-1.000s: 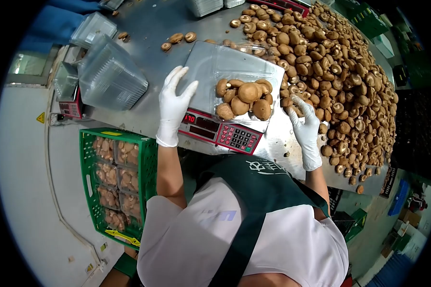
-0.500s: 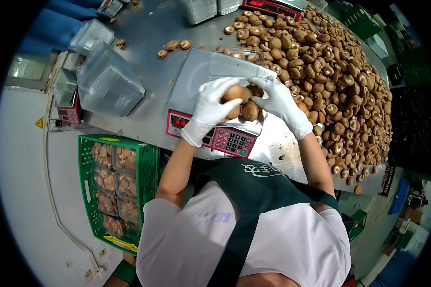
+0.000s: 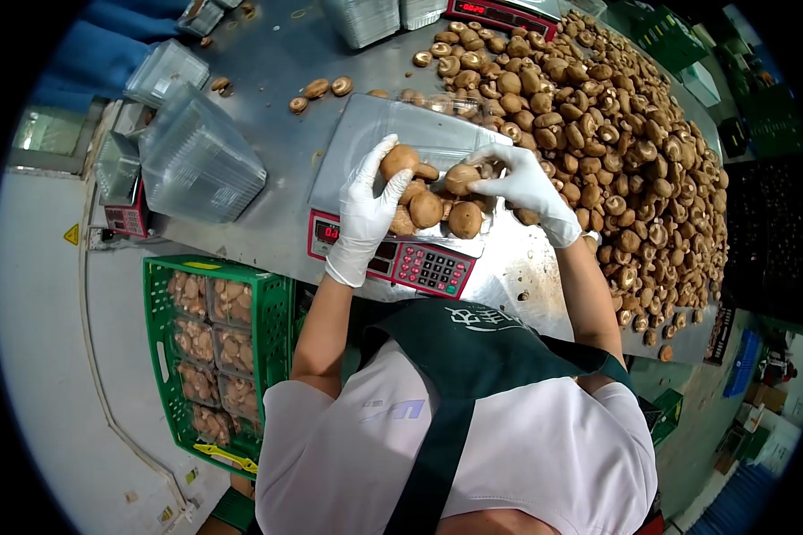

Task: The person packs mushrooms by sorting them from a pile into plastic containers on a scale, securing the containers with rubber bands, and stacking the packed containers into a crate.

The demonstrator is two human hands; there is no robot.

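Observation:
Both my hands wear white gloves and are over a red-framed weighing scale point(image 3: 348, 152). My left hand point(image 3: 368, 209) grips a brown shiitake mushroom point(image 3: 400, 161) between thumb and fingers, at the left of a clear plastic tray point(image 3: 437, 238). Several more mushrooms point(image 3: 426, 209) lie in that tray on the scale. At its right side my right hand point(image 3: 522, 183) pinches another mushroom point(image 3: 461, 178). The scale's keypad point(image 3: 428, 269) faces me; its red display is partly covered by my left glove.
A large heap of mushrooms point(image 3: 616, 160) covers the right of the metal table point(image 3: 277, 62). Nested clear trays point(image 3: 201, 156) stand at the left. Below them a green crate point(image 3: 272, 330) holds filled packs point(image 3: 232, 348). Another scale point(image 3: 500, 12) is at the back.
My hands have moved apart, the left one shifting leftward with a mushroom. More of the mushrooms in the tray now show between them.

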